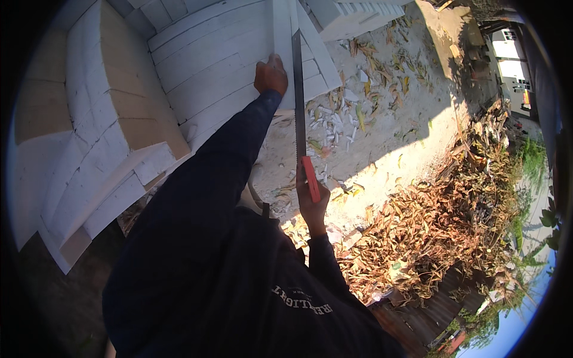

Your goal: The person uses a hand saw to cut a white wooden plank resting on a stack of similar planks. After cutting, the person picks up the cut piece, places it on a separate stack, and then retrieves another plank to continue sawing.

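A hand saw [299, 101] with a long dark blade and a red handle stretches away from me. My right hand [313, 200] is closed round its handle, low in the middle of the head view. The blade lies along and against the right side of a long white block [282, 36]. My left hand [271, 76] grips that block with its fingers curled, just left of the blade. Part of the left fingers is hidden. Further white pieces [315, 53] show right of the blade.
White blocks [203, 53] are stacked in rows at the left, some with tan faces [128, 65]. White chips [334, 125] and fallen leaves litter the sandy ground [382, 119]. A large heap of dry brown leaves [441, 215] lies at the right, beside a rusty corrugated sheet [436, 310].
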Tool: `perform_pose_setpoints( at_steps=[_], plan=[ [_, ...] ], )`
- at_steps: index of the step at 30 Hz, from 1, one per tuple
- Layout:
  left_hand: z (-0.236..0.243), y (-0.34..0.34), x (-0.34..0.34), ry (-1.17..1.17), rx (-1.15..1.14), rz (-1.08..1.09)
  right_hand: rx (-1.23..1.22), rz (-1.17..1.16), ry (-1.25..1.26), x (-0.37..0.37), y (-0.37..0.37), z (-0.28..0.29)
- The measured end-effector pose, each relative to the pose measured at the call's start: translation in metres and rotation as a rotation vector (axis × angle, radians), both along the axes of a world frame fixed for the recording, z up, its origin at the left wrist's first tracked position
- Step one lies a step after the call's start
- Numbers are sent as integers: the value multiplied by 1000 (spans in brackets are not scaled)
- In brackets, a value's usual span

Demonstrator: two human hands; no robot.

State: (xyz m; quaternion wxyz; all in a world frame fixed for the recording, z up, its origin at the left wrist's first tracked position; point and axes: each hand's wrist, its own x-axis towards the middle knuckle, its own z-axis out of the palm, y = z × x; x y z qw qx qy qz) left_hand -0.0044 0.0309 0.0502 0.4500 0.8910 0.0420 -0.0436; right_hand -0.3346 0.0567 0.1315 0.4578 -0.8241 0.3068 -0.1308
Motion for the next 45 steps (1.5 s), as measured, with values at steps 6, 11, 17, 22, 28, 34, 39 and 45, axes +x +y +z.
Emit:
perform_pose_setpoints(
  at_steps=[6, 11, 17, 22, 28, 34, 39, 45],
  plan=[
    [-8, 0, 3, -55, 68, -35, 70, -50, 113, -49, 22, 27],
    [-13, -2, 1, -94, 54, -8, 71, 1, 139, -98, 27, 44],
    [-12, -4, -1, -89, 65, -26, 45, -49, 16, -23, 6, 0],
    [-16, -2, 8, -154, 97, -107, 63, -59, -100, 8, 5, -8],
    [6, 4, 3, -21, -5, -34, 211, -249, -114, -89, 57, 36],
    [-18, 5, 9, -98, -127, -48, 142, -266, -118, -101, 51, 89],
    [-22, 3, 12, -147, -168, -53, 249, -216, -203, -52, 35, 57],
    [-47, 5, 24, -117, -313, -68, 217, -176, -193, -18, 49, 37]
  ],
)
